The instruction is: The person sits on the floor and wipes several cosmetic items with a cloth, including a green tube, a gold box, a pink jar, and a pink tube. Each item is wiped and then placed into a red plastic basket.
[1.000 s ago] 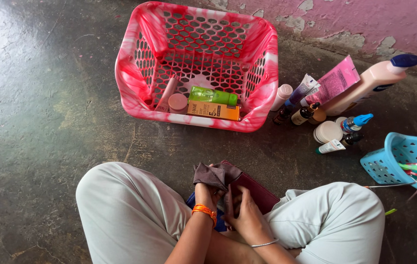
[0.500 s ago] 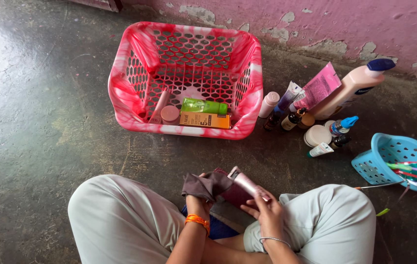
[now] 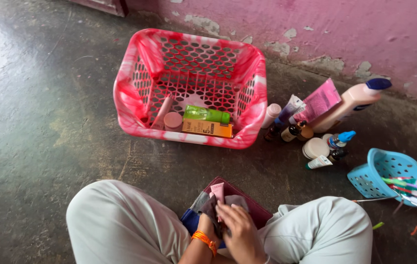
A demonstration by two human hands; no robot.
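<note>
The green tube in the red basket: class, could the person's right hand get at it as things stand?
Probably yes. The green tube lies uncovered in the open-topped red basket, straight ahead of the right hand, with bare floor between, though that hand is busy with a cloth.

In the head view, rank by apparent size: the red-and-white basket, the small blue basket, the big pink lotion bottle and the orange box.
1. Red-and-white basket, clearly largest.
2. Small blue basket and pink lotion bottle: similar, too close to rank.
3. Orange box, smallest.

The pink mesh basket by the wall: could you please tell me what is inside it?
Inside the pink mesh basket: a green tube, an orange box, a round pink jar and a slim pink tube. Its front wall hides their undersides.
</note>
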